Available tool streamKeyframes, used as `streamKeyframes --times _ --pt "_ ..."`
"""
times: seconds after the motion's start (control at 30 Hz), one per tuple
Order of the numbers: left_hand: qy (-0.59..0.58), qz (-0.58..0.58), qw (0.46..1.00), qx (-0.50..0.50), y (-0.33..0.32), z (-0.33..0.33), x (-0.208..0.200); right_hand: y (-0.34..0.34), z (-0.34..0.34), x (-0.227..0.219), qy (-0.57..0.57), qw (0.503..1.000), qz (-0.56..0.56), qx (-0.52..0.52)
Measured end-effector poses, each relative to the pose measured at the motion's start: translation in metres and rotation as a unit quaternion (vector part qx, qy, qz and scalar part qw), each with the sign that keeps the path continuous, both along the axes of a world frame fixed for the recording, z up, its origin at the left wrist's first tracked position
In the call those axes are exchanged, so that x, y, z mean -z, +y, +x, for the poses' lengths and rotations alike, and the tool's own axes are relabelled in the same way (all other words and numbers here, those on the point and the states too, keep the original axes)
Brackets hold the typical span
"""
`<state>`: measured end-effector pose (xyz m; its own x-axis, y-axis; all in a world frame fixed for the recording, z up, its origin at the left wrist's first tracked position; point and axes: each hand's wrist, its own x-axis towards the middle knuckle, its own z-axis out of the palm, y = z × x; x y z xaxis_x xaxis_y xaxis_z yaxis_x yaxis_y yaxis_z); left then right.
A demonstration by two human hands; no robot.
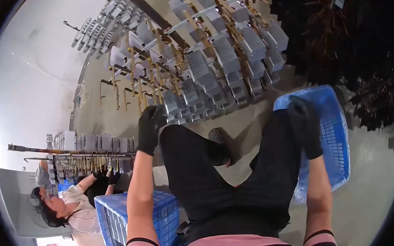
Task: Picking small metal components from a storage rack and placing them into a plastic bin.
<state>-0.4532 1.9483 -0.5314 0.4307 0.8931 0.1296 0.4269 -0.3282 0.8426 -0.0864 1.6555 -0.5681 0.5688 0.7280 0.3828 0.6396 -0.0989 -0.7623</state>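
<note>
My left hand (150,128), in a black glove, is raised beyond my left knee, close to the lower left of a hanging rack. Its fingers are curled together, and whatever lies inside them is hidden. Grey finned metal heat sinks (200,68) hang in rows from the rack's brassy hooks (136,81). My right hand (305,127), also gloved in black, hovers at the inner side of a blue plastic crate (343,145) with a clear plastic liner. Its fingers are bent and blurred, so their grip is unclear.
Another blue crate (166,222) stands by my left side. Past it, a co-worker (72,205) sits at another loaded rack (98,144). More parts (103,25) hang at the far left. A dark, bristly mass (328,45) fills the far right.
</note>
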Motion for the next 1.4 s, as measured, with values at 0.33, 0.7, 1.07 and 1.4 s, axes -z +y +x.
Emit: streamKeyframes --times 0.33,0.7,1.07,1.4 --pt "0.179 0.442 0.857 0.194 0.052 0.123 -0.007 0.063 -0.079 0.010 0.028 0.970 -0.015 -0.239" --pt "0.107 0.109 0.988 0.037 0.029 0.172 0.010 0.054 -0.065 0.022 0.074 0.975 -0.057 -0.203" --pt "0.112 0.054 0.991 0.055 0.047 0.144 0.042 0.053 -0.074 0.028 0.031 0.982 0.009 -0.187" --pt "-0.055 0.109 0.980 0.157 0.030 0.147 0.053 0.027 -0.078 0.029 0.135 0.979 0.012 -0.151"
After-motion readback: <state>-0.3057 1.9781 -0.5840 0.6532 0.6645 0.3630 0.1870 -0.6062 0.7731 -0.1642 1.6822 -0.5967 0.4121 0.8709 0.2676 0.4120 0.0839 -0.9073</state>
